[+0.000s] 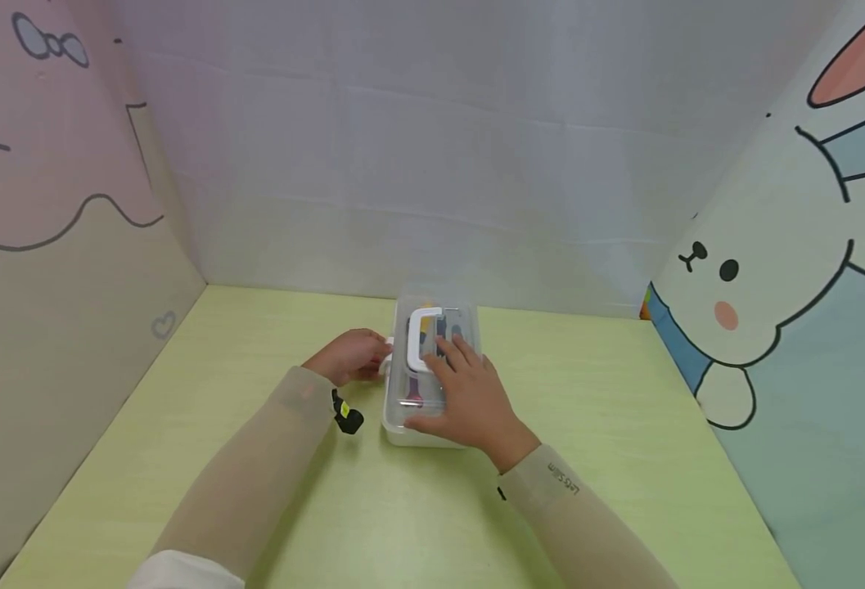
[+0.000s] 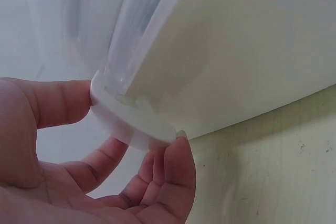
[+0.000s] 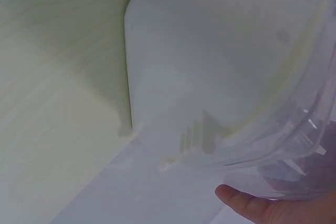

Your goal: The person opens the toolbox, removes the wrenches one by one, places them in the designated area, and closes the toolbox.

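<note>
A storage box with a white base (image 1: 421, 438) and a clear lid (image 1: 399, 391) stands toward the back of the table. On the lid is a white carry handle (image 1: 414, 337). My left hand (image 1: 349, 357) is at the box's left side and pinches a white latch (image 2: 128, 125) between thumb and fingers. The latch's exact position is hard to tell. My right hand (image 1: 472, 399) rests on the lid with its fingers spread, beside the handle. Through the clear plastic show a yellow item, several dark ones and a reddish-purple one, all too blurred to identify.
The box stands on a pale yellow-green table (image 1: 277, 458). A light curtain-like wall (image 1: 417, 164) rises close behind it. Printed side panels stand left and right, the right one with a cartoon rabbit (image 1: 763, 245). A small black device (image 1: 348, 415) hangs at my left wrist.
</note>
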`<state>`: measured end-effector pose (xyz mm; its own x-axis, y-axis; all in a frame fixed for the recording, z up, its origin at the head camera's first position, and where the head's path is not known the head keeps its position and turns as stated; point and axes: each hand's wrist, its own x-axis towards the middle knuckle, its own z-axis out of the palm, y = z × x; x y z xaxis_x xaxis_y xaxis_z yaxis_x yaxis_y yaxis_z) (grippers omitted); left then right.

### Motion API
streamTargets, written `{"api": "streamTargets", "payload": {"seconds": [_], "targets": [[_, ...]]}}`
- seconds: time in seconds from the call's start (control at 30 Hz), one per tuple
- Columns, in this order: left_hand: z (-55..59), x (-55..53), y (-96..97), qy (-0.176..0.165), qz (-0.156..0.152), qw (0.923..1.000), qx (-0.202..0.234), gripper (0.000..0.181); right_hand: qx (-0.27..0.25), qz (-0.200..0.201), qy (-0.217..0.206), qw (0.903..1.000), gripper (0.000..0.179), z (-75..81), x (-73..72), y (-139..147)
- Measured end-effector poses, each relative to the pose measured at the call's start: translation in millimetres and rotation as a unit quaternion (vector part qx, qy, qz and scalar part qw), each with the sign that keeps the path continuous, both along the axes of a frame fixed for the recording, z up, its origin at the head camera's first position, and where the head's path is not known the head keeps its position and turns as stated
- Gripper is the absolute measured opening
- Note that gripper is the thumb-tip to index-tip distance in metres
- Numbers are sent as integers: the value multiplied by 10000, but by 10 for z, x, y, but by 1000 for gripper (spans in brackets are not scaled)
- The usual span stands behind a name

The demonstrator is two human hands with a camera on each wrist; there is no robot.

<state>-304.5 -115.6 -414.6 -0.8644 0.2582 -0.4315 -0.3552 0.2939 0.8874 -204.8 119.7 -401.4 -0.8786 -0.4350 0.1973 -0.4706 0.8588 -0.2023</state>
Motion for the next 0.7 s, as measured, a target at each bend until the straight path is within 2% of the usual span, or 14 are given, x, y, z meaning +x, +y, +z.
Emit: {"api": "streamTargets", "payload": {"seconds": [0.17, 0.3, 0.43, 0.5, 0.6, 0.7], "targets": [[105, 70, 14, 292, 48, 9982, -516, 36, -4, -21, -17, 10000, 100, -5, 4, 11], [129, 90, -13, 371, 17, 9979, -533, 38, -5, -31, -16, 10000, 100, -7, 1, 1], [42, 67, -103, 137, 85, 9995, 289, 34, -55, -4, -31, 10000, 99, -17, -6, -19], [-44, 47, -158, -105, 140, 9953, 957, 28, -21, -25, -46, 10000, 99, -26, -10, -26], [-188, 30, -227, -395, 191, 9820, 1839, 20, 70, -84, -65, 9999, 100, -43, -18, -31], [-304, 32, -264, -641, 325, 9639, 2562, 16, 84, -107, -70, 9999, 100, -54, -19, -33]]}}
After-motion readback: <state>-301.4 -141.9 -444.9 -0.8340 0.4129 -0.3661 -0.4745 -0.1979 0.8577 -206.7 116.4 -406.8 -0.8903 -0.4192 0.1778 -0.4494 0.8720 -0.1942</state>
